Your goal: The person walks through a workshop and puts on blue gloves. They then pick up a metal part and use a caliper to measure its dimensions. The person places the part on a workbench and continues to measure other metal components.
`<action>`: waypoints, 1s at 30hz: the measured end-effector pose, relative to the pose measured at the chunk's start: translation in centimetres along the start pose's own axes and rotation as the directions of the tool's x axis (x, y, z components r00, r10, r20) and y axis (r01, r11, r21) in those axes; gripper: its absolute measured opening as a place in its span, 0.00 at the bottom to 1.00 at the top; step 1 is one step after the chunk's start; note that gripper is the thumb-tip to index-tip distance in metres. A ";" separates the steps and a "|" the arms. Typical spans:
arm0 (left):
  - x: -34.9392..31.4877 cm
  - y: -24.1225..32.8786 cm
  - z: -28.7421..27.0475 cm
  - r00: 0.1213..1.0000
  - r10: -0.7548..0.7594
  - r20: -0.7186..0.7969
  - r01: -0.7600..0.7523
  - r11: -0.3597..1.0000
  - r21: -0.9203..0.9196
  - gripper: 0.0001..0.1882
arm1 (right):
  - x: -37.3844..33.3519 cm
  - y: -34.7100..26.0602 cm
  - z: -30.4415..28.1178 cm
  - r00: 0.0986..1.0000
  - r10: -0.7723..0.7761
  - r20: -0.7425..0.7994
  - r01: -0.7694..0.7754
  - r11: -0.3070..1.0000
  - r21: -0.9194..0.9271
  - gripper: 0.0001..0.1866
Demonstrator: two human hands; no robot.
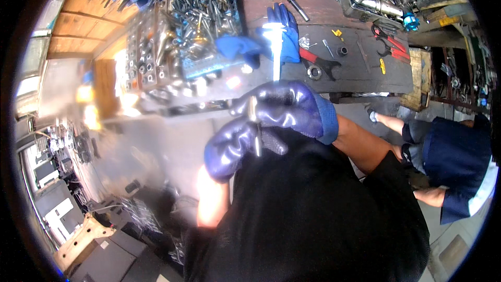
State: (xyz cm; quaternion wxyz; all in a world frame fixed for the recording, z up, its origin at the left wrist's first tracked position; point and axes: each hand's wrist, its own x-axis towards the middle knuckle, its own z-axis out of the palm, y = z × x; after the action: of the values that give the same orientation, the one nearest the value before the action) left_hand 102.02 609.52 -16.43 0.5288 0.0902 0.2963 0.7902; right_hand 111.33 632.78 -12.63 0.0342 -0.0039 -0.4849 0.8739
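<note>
Both my hands wear dark blue-purple coated gloves and meet in front of my chest. Between them stands a slim shiny metal rod point(258, 145), roughly upright; its exact kind cannot be made out. My right hand point(292, 108) closes around its upper part, with the fingers pointing left. Just below and to the left, my left hand point(227, 146) is closed on the lower part, and the rod's end shows beneath. Beyond my hands, a pair of blue gloves point(290, 42) lies on the dark workbench point(360, 78), beside a red-handled spanner point(327, 66) and a metal ring point(314, 72).
A blue tray point(201, 68) heaped with metal cutting bits stands at the far left, by a rack of holders point(141, 65). A crate point(360, 13) of metal tool holders sits at the back right. Another person point(449, 149) is at the right. Red-handled tools point(395, 47) lie near the bench's right end.
</note>
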 end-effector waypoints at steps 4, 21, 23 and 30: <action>-0.5 0.0 4.3 0.972 0.104 -0.209 0.076 0.703 0.707 0.26 | -0.6 -0.6 -1.4 0.993 0.084 0.084 -0.081 0.996 -0.050 0.20; 0.0 6.8 2.1 0.935 0.264 -0.235 0.090 0.468 0.879 0.22 | 4.7 2.8 0.6 0.989 0.046 -0.140 -0.097 0.917 -0.387 0.15; 0.1 9.1 1.3 0.924 0.184 -0.334 0.247 0.377 0.892 0.19 | 6.8 4.1 1.6 0.952 -0.284 -0.116 0.110 0.669 -0.735 0.16; -0.4 14.4 -5.1 0.949 0.115 -0.294 0.252 0.285 0.925 0.13 | 11.7 8.8 6.6 0.994 0.082 0.068 0.047 0.235 -0.971 0.21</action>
State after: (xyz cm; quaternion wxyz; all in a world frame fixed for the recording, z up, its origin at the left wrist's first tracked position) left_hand 88.60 603.50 -12.33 0.3509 0.2518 0.7897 0.4357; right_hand 98.90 623.32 -16.28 -0.0106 0.0157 -0.9224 0.3858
